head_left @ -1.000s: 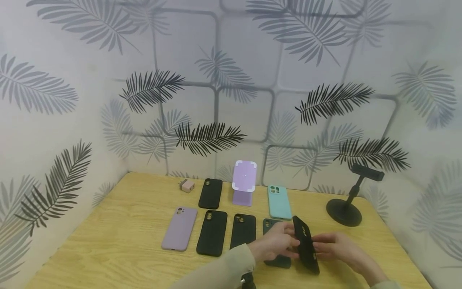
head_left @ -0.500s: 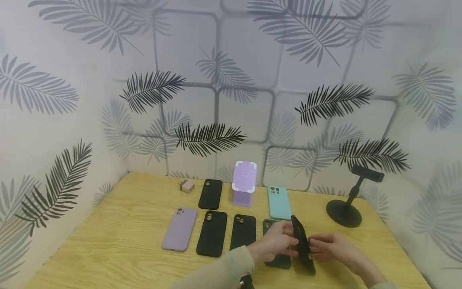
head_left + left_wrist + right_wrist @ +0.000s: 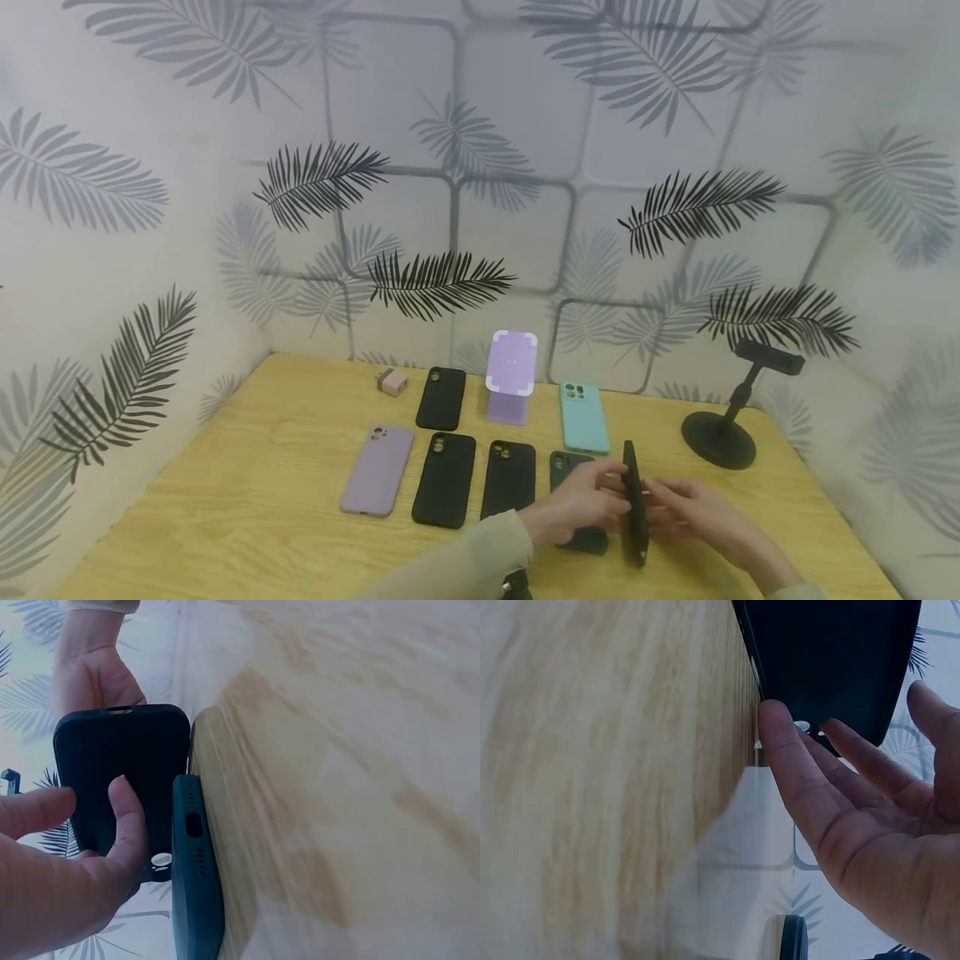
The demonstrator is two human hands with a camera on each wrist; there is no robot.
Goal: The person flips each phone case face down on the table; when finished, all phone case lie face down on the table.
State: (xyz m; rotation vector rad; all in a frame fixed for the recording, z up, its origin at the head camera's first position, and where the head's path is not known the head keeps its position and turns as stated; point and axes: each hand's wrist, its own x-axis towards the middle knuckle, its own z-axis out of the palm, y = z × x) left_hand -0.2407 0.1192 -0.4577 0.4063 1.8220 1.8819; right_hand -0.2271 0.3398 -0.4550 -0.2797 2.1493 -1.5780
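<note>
A black phone case [image 3: 636, 508] stands on its long edge between my two hands, almost edge-on in the head view. Light comes through its camera holes in both wrist views. My left hand [image 3: 581, 500] holds it from the left, a bent finger lying across its face in the left wrist view. From the other side my right hand [image 3: 697, 521] touches it with fairly straight fingertips, its thumb apart from the case. Under the left hand lies a dark green phone case [image 3: 587, 540], partly covered; its port end faces the left wrist camera.
More phone cases lie flat on the wooden table [image 3: 247, 467]: a lilac one [image 3: 377, 471], a turquoise one [image 3: 585, 418] and several black ones [image 3: 444, 479]. Behind them stand a pink charger plug [image 3: 393, 382], a purple phone stand [image 3: 512, 367] and a black stand [image 3: 718, 439].
The black case between the hands has turned from showing a slanted face to standing nearly edge-on. Both hands stay close to where they were; the right fingers shifted slightly along it.
</note>
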